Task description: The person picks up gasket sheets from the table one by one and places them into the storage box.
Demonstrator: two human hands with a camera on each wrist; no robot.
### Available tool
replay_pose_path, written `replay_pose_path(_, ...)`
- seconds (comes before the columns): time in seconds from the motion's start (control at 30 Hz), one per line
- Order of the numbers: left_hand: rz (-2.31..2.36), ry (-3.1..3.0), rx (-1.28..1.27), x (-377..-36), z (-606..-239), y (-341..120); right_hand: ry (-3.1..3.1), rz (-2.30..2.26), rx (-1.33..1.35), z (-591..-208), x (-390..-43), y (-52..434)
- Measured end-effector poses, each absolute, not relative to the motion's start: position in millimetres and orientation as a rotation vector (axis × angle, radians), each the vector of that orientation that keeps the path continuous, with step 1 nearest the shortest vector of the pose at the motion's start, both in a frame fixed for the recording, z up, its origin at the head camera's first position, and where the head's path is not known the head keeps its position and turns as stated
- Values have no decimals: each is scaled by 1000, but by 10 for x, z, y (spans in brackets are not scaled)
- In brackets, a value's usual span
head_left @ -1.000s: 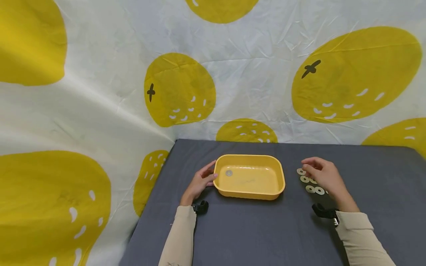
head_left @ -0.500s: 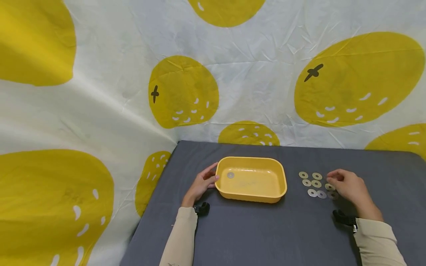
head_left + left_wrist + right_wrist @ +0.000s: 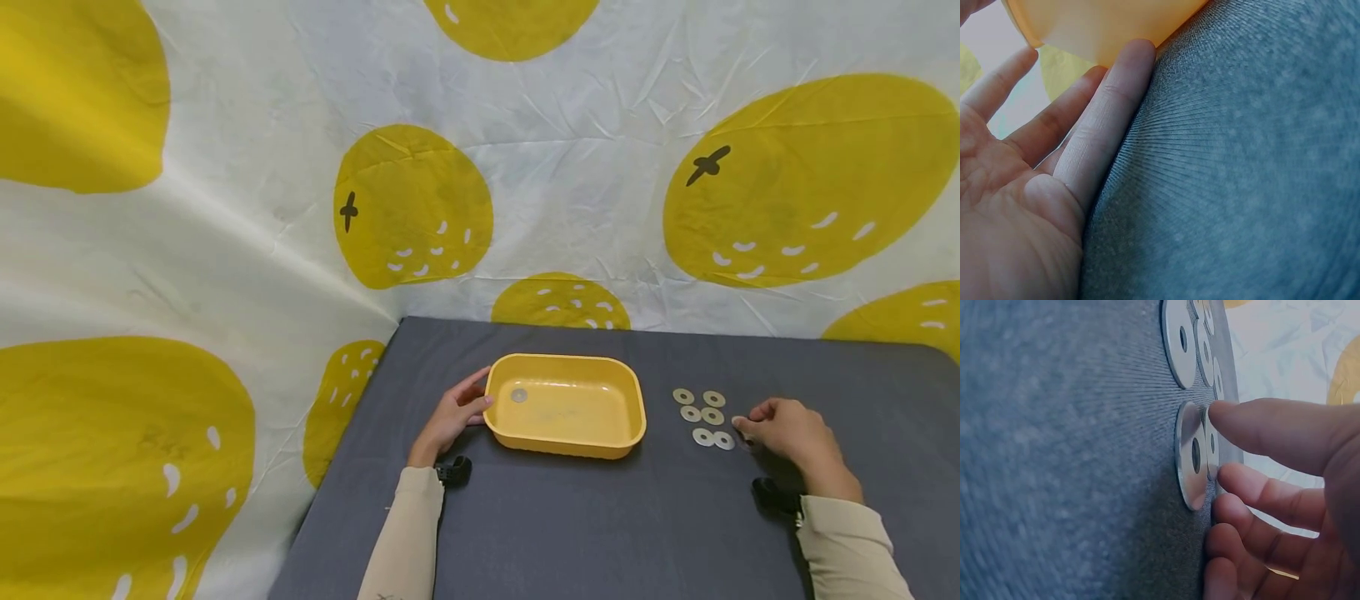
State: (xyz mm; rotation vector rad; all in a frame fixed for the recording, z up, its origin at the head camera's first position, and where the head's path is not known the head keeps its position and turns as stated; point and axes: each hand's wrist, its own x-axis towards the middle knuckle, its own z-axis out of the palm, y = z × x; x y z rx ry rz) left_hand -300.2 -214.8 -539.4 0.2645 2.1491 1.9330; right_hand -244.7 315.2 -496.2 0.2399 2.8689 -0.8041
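A yellow rectangular tub sits on the dark cloth with one flat washer inside. My left hand steadies its left end, thumb at the rim; in the left wrist view the extended fingers touch its outer wall. To the tub's right, my right hand is down at the right end of a group of washers. In the right wrist view, thumb and index finger span the opposite edges of a washer, pinching it close over the cloth. A nearer washer lies flat beside it.
Several more washers lie flat in loose rows between the tub and my right hand. Dark grey cloth covers the table. White fabric with yellow fruit print hangs behind and at the left.
My right hand has moved right across the washers to the rightmost ones, and its fingers have come down and closed in there. My left hand keeps its place at the tub.
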Motion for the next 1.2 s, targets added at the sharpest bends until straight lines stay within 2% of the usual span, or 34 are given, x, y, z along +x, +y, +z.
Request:
replay_pose_path(0.6, 1920, 2167, 263, -3005, -5392, -2151, 2861, -809, 356, -5031, -2478, 3114)
replay_pose_path(1.2, 1920, 2174, 286, -2994, -5416, -2153, 3036, -866, 186, -5028, -2452, 2982)
